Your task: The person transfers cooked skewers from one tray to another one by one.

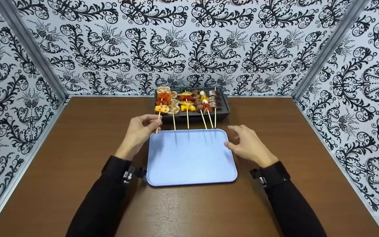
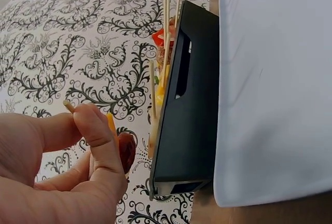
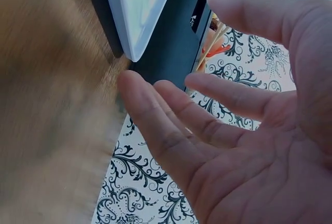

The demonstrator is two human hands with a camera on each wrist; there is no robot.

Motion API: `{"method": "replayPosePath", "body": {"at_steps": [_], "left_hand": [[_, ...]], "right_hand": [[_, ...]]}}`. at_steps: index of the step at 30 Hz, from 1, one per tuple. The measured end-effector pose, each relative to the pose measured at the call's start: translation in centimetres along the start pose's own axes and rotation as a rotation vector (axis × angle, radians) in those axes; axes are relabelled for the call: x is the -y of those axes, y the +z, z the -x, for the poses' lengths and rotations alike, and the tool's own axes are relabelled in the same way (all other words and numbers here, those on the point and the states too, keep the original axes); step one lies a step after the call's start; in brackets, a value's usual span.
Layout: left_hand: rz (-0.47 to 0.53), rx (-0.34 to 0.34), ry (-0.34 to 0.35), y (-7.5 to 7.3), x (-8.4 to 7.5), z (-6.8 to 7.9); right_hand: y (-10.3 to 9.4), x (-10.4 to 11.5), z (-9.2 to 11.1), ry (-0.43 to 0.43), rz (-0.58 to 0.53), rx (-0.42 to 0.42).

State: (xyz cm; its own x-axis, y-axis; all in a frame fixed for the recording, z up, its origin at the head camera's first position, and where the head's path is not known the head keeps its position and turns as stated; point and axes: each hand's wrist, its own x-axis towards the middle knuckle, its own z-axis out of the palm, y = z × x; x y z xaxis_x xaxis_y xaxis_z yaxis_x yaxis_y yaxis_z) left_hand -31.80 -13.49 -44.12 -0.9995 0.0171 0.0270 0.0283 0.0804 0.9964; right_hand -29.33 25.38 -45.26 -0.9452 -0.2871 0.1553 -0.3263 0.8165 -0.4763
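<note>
My left hand [image 1: 140, 130] pinches the bare wooden stick of the leftmost food skewer [image 1: 162, 109], which carries orange-yellow and red pieces. The stick's end [image 2: 69, 106] pokes out between thumb and forefinger in the left wrist view. Several other skewers [image 1: 187, 107] lie across a dark grill [image 1: 224, 114], their sticks pointing toward me. In front of the grill lies a pale blue rectangular tray [image 1: 191, 158] with nothing on it. Beside its far right corner is my right hand [image 1: 249, 144], fingers spread and holding nothing, as the right wrist view also shows.
Brown wooden table [image 1: 87, 141] surrounds the tray and grill. Close behind the grill stands a wall [image 1: 176, 49] with black-and-white scroll patterns. Similar patterned panels rise on the left and right sides, joined by grey corner posts [image 1: 35, 49].
</note>
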Motion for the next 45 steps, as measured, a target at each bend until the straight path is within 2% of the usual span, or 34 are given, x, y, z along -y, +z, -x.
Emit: {"method": "replayPosePath", "body": {"at_steps": [7, 14, 22, 31, 45], "left_hand": [[0.0, 0.014, 0.018, -0.2, -0.7, 0.8], [0.011, 0.04, 0.044, -0.2, -1.1, 1.5], [-0.011, 0.038, 0.091, 0.3, -1.1, 2.0], [-0.015, 0.1, 0.08, 1.6, -1.6, 3.0], [-0.08, 0.225, 0.13, 4.6, -1.8, 5.5]], "right_hand": [[0.1, -0.3, 0.0, 0.021, 0.042, 0.036], [0.2, -0.5, 0.0, 0.063, 0.031, 0.086], [0.3, -0.4, 0.2, 0.161, -0.157, 0.211], [0.6, -0.7, 0.2, 0.178, -0.205, 0.232], [1.0, -0.8, 0.2, 0.173, -0.273, 0.25]]}}
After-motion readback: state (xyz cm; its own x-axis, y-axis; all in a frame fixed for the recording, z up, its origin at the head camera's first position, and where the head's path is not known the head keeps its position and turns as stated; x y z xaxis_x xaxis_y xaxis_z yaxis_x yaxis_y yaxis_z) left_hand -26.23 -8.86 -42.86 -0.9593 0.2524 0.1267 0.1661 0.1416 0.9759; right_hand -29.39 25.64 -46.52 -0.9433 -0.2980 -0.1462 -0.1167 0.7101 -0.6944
